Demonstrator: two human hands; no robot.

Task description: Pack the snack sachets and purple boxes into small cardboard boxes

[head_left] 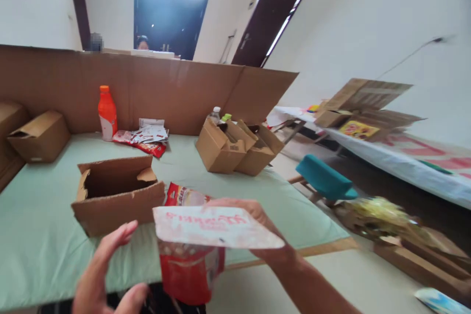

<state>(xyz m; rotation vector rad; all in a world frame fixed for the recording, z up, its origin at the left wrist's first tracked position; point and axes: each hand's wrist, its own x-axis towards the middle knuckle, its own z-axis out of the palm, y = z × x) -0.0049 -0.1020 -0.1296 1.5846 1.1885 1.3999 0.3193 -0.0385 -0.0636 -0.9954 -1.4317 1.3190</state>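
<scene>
My right hand (253, 208) is closed on the far edge of a flat white packet with reddish print (217, 228), held above the table's front edge. A red pouch (187, 274) hangs directly beneath it; whether the two are one piece I cannot tell. Its fingertips are mostly hidden. My left hand (106, 274) is open and slightly blurred, thumb and fingers apart, to the left of the pouch and not touching it. Just beyond it stands an open cardboard box (117, 206), its inside dark. Another red-and-white packet (186, 195) lies behind the white one.
At the back stand an orange bottle (107, 115) and a pile of white and red packets (149, 135). Open boxes (224, 149) with bottles stand back right, a closed box (46, 135) left. A cardboard screen (154, 88) borders the table; people's heads show beyond.
</scene>
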